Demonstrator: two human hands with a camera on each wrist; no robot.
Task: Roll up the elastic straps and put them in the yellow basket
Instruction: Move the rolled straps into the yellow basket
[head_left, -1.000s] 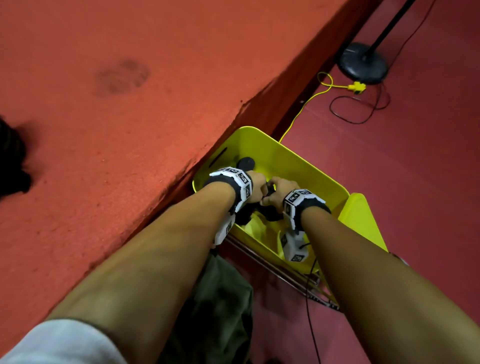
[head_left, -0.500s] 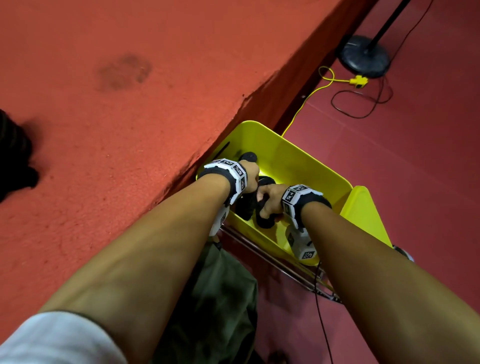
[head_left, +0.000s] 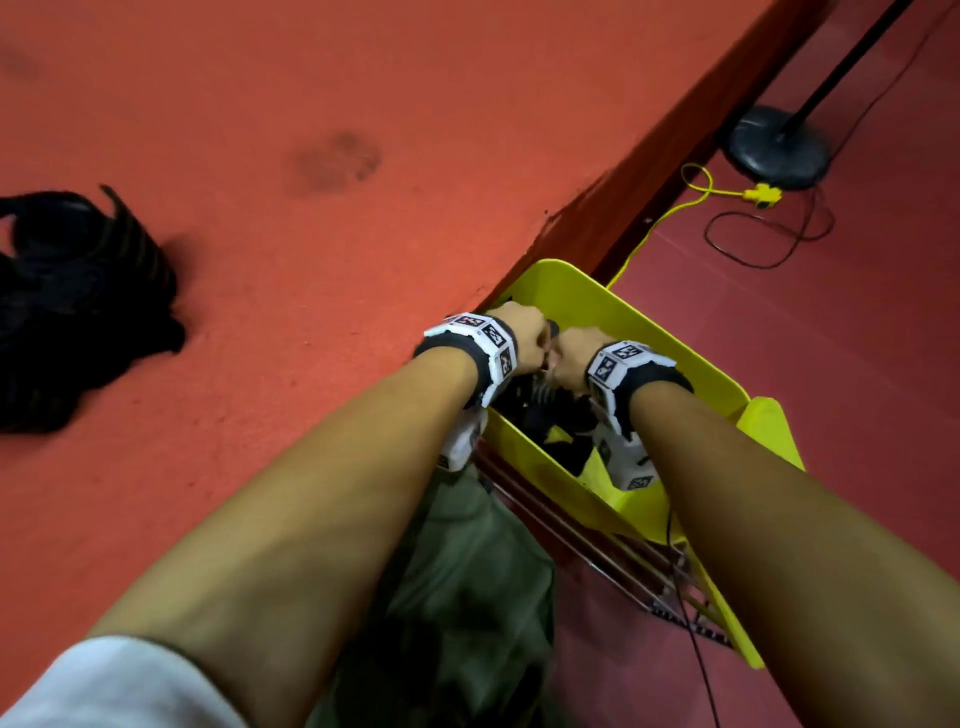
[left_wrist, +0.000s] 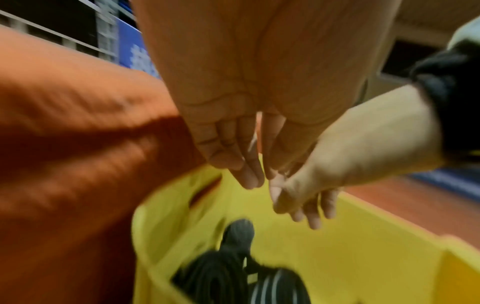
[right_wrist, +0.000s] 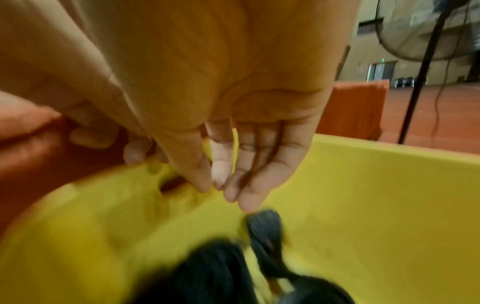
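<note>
In the head view the wrists and forearms hide most of the rolled straps (head_left: 550, 415) in the yellow basket (head_left: 623, 317), and the fingers of the left hand (head_left: 522, 338) and right hand (head_left: 571, 358) cannot be made out. The pile of loose straps (head_left: 78, 306) on the table (head_left: 311, 104) is cut off at the left edge. Both wrist views are smeared; how many rolls lie in the basket cannot be told.
</note>
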